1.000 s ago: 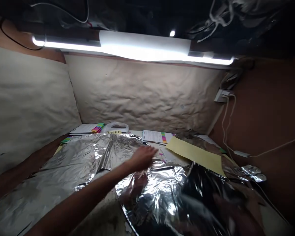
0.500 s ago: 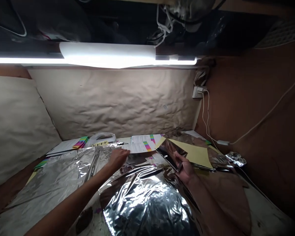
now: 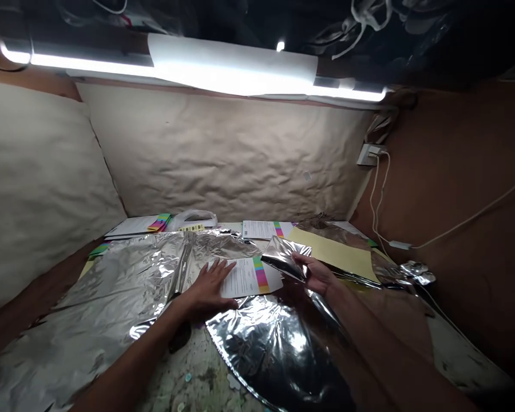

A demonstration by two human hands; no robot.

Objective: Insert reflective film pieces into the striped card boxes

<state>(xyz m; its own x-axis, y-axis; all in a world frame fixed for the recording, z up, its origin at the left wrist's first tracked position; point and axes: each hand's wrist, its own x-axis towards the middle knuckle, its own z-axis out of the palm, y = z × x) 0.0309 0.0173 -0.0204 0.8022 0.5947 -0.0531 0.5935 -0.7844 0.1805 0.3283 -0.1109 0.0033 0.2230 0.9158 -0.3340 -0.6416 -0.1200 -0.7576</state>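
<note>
My left hand [image 3: 210, 288] lies with its fingers spread on the left part of a printed white sheet [image 3: 241, 277] that bears a coloured strip. My right hand [image 3: 318, 274] pinches a folded silver foil piece [image 3: 285, 256] between thumb and fingers, just above the right end of that sheet. Below both hands a large shiny foil sheet [image 3: 278, 343] covers the middle of the table. A yellow sheet [image 3: 339, 252] lies behind and to the right of my right hand.
Another foil sheet [image 3: 124, 286] spreads over the left side. Along the back are more printed papers [image 3: 261, 229], a clear plastic bag [image 3: 193, 218] and crumpled foil [image 3: 418, 272]. White cables [image 3: 375, 200] hang from the outlet [image 3: 371, 154] at right.
The white sheet has come nearer and lies flat. My left hand has opened onto it. My right hand has tilted the foil piece, which now shows a bright face.
</note>
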